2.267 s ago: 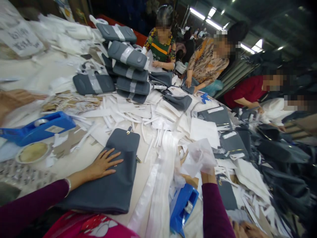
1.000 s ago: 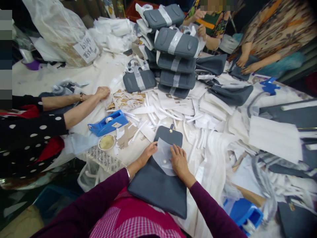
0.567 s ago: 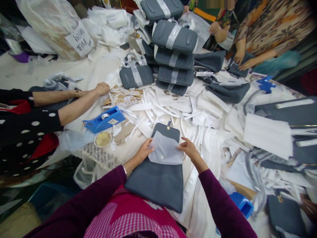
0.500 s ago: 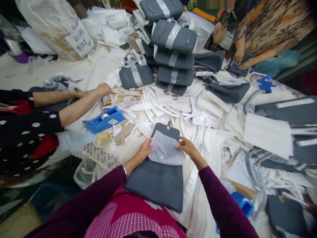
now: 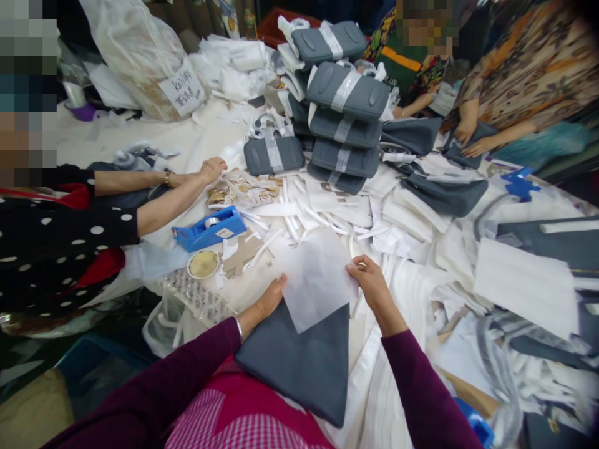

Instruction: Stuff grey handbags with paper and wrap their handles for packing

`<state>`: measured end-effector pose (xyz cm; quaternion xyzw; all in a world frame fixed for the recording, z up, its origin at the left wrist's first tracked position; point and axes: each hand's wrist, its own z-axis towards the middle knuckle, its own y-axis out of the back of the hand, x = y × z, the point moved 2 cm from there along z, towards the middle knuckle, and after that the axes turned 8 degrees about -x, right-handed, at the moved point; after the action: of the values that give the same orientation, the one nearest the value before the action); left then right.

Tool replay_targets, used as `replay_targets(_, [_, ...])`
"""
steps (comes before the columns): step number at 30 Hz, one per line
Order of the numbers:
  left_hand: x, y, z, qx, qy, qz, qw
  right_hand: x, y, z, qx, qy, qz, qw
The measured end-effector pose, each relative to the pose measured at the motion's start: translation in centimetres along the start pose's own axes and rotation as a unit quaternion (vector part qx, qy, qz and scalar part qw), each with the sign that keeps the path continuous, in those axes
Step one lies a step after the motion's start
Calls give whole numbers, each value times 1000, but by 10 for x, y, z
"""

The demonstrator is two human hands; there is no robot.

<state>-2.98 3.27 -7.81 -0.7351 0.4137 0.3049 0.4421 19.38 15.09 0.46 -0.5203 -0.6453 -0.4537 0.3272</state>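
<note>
A translucent white sheet of thin paper [image 5: 318, 280] is spread between my two hands, over the upper part of a dark grey bag [image 5: 299, 365]. My left hand [image 5: 269, 299] pinches the sheet's left edge between thumb and fingers. On the other side, my right hand [image 5: 369, 280] has its thumb and fingertips closed on the right edge. The bag lies flat close to my body, its lower half uncovered. Its flap and gold clasp are hidden behind the sheet.
A blue tape dispenser [image 5: 210, 227] and a round tin [image 5: 203, 264] stand at left. Beyond are scattered paper strips [image 5: 322, 215] and stacked grey bags [image 5: 346, 90]. A co-worker's hands [image 5: 213, 169] reach in from the left; other people work at far right.
The sheet has been raised and shifted up over the bag's flap, covering the gold clasp. Both hands still hold its edges, and the head view has shifted slightly.
</note>
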Motion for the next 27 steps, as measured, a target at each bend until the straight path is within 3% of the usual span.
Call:
replay_targets(3, [0,1,-1,-3,21,-16,1000,-21,-3,-20,-57,11,-34,998])
replay_targets(6, [3,8,3,-31,-2,48,998,-38,4,-46,-93,30,-179,979])
replay_targets(8, [6,13,7,-53,-32,94,994,-42,11,-64,-102,49,-305,945])
replay_targets(11, [11,18,11,-66,-48,146,986,-30,8,-85,-136,158,-471,857])
replay_targets(13, [13,20,12,-61,-56,175,981,-21,-11,-92,-95,276,-516,805])
replay_targets(16, [11,20,13,-54,-83,214,972,-24,-50,-88,74,385,-510,766])
replay_targets(18, [8,20,15,-46,-89,232,967,-37,-70,-81,117,374,-516,762])
replay_targets(22, [3,22,21,-15,-46,209,977,-71,-81,-79,78,271,-555,782])
replay_targets(27, [-4,23,24,17,-9,172,985,-90,-86,-102,40,242,-577,779])
